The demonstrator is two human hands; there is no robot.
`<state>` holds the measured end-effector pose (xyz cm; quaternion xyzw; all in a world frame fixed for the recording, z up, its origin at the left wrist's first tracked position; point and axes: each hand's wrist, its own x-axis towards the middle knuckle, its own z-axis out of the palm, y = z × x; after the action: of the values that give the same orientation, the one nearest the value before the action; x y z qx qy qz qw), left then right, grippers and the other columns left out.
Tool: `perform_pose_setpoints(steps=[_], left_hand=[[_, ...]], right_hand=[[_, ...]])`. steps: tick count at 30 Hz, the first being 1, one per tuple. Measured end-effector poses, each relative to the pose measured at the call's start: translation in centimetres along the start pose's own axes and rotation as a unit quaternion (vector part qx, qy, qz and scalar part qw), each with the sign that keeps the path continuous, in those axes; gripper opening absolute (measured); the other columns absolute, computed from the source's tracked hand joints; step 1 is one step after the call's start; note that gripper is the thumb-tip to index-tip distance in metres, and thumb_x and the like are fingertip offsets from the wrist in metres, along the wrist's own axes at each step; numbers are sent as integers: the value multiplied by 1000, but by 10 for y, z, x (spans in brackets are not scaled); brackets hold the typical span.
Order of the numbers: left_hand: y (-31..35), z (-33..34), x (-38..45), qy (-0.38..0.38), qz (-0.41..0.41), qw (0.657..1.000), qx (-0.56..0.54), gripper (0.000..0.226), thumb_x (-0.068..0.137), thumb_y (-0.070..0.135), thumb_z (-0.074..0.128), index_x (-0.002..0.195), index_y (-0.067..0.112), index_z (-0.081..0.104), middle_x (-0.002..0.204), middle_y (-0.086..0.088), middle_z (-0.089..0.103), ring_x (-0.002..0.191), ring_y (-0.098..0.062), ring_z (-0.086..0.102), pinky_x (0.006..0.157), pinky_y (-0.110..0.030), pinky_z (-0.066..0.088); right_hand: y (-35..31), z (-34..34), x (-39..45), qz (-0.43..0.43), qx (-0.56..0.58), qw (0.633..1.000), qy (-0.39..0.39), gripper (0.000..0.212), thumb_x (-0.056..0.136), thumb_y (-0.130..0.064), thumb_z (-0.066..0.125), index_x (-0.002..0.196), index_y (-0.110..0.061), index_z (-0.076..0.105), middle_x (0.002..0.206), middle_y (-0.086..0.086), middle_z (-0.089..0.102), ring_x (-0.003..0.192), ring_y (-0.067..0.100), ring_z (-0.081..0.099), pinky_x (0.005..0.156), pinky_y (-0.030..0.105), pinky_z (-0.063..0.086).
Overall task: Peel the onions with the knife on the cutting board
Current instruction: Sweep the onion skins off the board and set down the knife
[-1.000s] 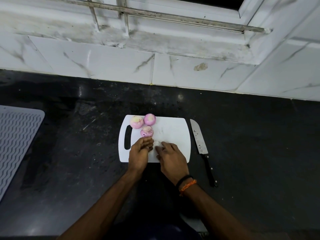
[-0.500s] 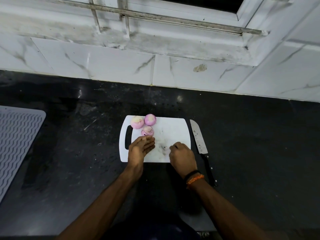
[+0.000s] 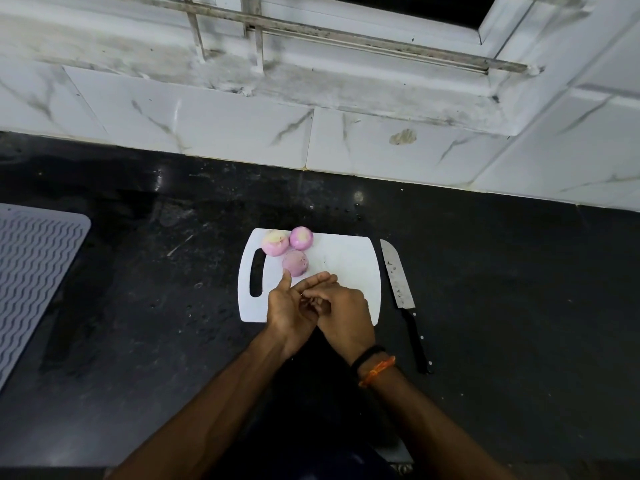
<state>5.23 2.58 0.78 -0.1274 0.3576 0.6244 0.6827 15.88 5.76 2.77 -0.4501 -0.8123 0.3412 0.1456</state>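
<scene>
Three peeled pink onions sit at the far left of the white cutting board (image 3: pixel 346 261): one (image 3: pixel 275 242) by the handle slot, one (image 3: pixel 301 238) at the far edge, one (image 3: pixel 295 263) nearer me. My left hand (image 3: pixel 289 308) lies palm up over the board's near edge, fingers straight, its thumb close to the nearest onion. My right hand (image 3: pixel 346 317) curls its fingertips into the left palm, pinching small onion peel scraps that are mostly hidden. The knife (image 3: pixel 398 278) lies untouched on the counter right of the board, black handle toward me.
The board rests on a black stone counter (image 3: pixel 502 289). A grey ribbed mat (image 3: pixel 31 271) lies at the left edge. White marble tiles (image 3: pixel 242 116) and a window sill rise behind the counter.
My right hand swept across the board's near part, then came back left into my left palm. My left hand turned palm up. The scraps no longer lie on the board.
</scene>
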Motion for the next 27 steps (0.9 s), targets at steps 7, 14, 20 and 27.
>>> perform_pose_setpoints(steps=[7, 14, 20, 27], left_hand=[[2, -3, -6, 8, -17, 1000, -24, 71, 103, 52, 33, 117, -9, 65, 127, -27, 64, 125, -37, 57, 115, -46, 37], [8, -7, -10, 46, 33, 996, -75, 68, 103, 49, 37, 123, -12, 59, 123, -30, 65, 117, -41, 63, 102, -46, 49], [14, -11, -15, 66, 72, 988, -116, 66, 102, 48, 43, 119, -13, 61, 119, -30, 67, 116, -41, 63, 101, -47, 50], [22, -13, -22, 78, 98, 986, -112, 67, 101, 50, 42, 120, -11, 62, 116, -27, 69, 112, -37, 67, 105, -45, 49]], right_hand=[[-9, -3, 0, -44, -89, 995, 32, 25, 79, -19, 54, 88, -22, 77, 96, -6, 72, 86, 16, 67, 77, 37, 56], [32, -28, -5, 55, -12, 989, 139, 25, 83, 0, 68, 93, -20, 78, 93, -9, 76, 86, 4, 69, 85, 24, 56], [73, -21, -27, 178, -66, 976, 106, 18, 84, -8, 75, 101, -14, 76, 98, 0, 76, 93, 16, 71, 90, 27, 53], [59, 2, -8, 135, -92, 979, 120, 18, 85, -2, 68, 96, -12, 76, 97, 4, 74, 90, 23, 69, 83, 33, 53]])
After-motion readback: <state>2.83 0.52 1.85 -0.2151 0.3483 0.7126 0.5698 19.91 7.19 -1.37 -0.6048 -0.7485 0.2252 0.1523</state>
